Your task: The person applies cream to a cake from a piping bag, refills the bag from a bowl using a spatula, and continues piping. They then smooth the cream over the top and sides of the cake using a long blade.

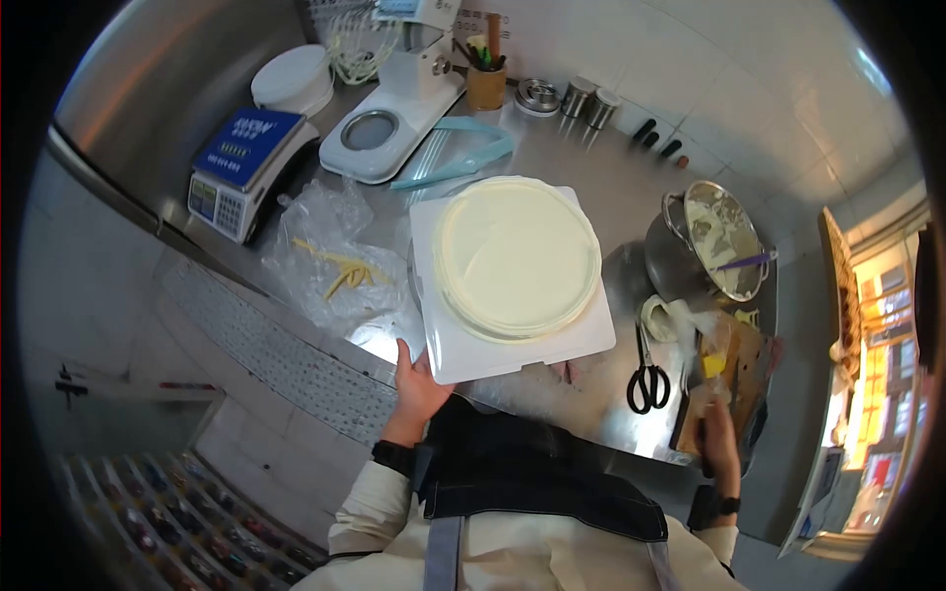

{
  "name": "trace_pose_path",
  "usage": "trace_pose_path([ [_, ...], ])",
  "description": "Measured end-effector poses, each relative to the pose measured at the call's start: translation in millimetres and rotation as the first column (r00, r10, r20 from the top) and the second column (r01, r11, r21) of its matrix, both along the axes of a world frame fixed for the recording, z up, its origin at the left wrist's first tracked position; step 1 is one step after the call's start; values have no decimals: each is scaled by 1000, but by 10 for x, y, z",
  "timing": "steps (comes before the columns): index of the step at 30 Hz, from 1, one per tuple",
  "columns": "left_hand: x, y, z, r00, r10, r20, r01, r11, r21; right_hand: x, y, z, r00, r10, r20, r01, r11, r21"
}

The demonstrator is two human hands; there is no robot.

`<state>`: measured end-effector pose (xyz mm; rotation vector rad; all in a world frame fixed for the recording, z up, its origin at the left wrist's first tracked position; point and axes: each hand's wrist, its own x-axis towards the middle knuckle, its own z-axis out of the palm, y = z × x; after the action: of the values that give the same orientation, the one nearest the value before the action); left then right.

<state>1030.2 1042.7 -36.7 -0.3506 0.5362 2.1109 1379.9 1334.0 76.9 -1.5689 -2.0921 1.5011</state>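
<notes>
A round cake (517, 258) covered smoothly in pale cream sits on a white square cake board (468, 362). My left hand (422, 386) grips the near left corner of this board, thumb up and the other fingers partly hidden at its edge. At the far right, my right hand (721, 433) is closed at the wooden cutting board (751, 366). Just beyond its fingers are a small yellow piece (713, 364) and some clear plastic, blurred; what the hand holds cannot be made out. Black-handled scissors (647, 386) lie to the left of that hand.
A steel pot (680, 254) of cream with a purple-handled tool stands at right. Clear plastic bags (330, 246) with yellowish strips lie left of the cake. Behind are a digital scale (241, 163), a white stand mixer (379, 138), a pale blue strip (463, 167) and metal shakers (589, 101).
</notes>
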Motion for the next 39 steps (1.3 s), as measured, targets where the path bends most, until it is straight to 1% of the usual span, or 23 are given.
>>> trace_pose_path([
  [1, -27, -12, -34, 1000, 15, -7, -15, 999, 30, 0, 98, 215, 997, -29, -73, 38, 993, 114],
  [3, -72, 7, -21, 994, 92, 51, -94, 995, 42, -136, 249, 825, 987, 76, -138, -15, 916, 401],
  [4, -106, 14, -70, 990, 118, 76, -123, 990, 63, -298, 280, 1195, 993, 118, -28, -74, 772, 631],
  [5, -136, 6, -132, 991, 124, 52, -130, 981, 143, -346, 419, 1446, 983, 183, -3, -111, 607, 787],
  [6, -165, 13, -181, 990, 135, 28, -138, 965, 221, -755, 250, 1911, 888, 417, 194, -312, 236, 920],
  [7, -188, 31, -161, 986, 169, 4, -166, 961, 219, -1093, 131, 2236, 800, 498, 335, -350, -66, 934],
  [8, -214, 33, -161, 979, 202, 35, -205, 949, 238, -1463, -98, 2558, 713, 483, 508, -380, -343, 859],
  [10, -257, 15, -206, 983, 157, -97, -134, 969, 207, -2179, -687, 2916, 491, 405, 771, -363, -710, 604],
  [11, -268, -3, -312, 986, 136, -93, -110, 964, 241, -2492, -1009, 2955, 407, 254, 877, -340, -850, 403],
  [12, -253, -13, -341, 982, 175, -65, -153, 954, 256, -2760, -1308, 2918, 305, 174, 936, -332, -902, 276],
  [14, -247, -47, -331, 972, 131, -194, -82, 967, 241, -3200, -1618, 2625, 114, 191, 975, -76, -977, 200],
  [16, -239, -84, -194, 973, 166, -159, -131, 968, 213, -3447, -1844, 2304, -15, 141, 990, -46, -989, 140],
  [19, -217, -90, -249, 958, 83, -274, -33, 983, 182, -3669, -1913, 2056, -116, 65, 991, 42, -997, 70],
  [21, -170, -100, -336, 951, 54, -305, 32, 962, 271, -3754, -1916, 1994, -118, 51, 992, -57, -997, 44],
  [23, -143, -31, -343, 954, 45, -296, 56, 944, 324, -3822, -1895, 1948, -130, 50, 990, -67, -997, 42],
  [25, -141, 12, -242, 970, -2, -245, 33, 992, 121, -3820, -1856, 1939, -98, 32, 995, -124, -992, 19],
  [26, -134, 15, -224, 969, -15, -246, 45, 992, 119, -3824, -1836, 1941, -96, 35, 995, -136, -990, 21],
  [29, -63, 18, -236, 979, -78, -187, 138, 931, 338, -3797, -1791, 1948, -85, 30, 996, -168, -986, 15],
  [30, -47, 25, -237, 978, -84, -188, 145, 930, 339, -3778, -1775, 1948, -83, 29, 996, -175, -984, 14],
  [33, -48, 39, -180, 999, 9, -32, 5, 916, 402, -3753, -1729, 1944, -125, 67, 990, -171, -984, 45],
  [36, -26, 92, -209, 999, -22, -45, 36, 934, 355, -3776, -1707, 1921, -175, 104, 979, -77, -993, 91],
  [38, 6, 125, -177, 999, -14, -44, 28, 937, 349, -3838, -1727, 1896, -78, 137, 988, 27, -990, 139],
  [39, 20, 129, -151, 999, -8, -48, 24, 939, 343, -3852, -1767, 1915, -67, 99, 993, -41, -995, 96],
])
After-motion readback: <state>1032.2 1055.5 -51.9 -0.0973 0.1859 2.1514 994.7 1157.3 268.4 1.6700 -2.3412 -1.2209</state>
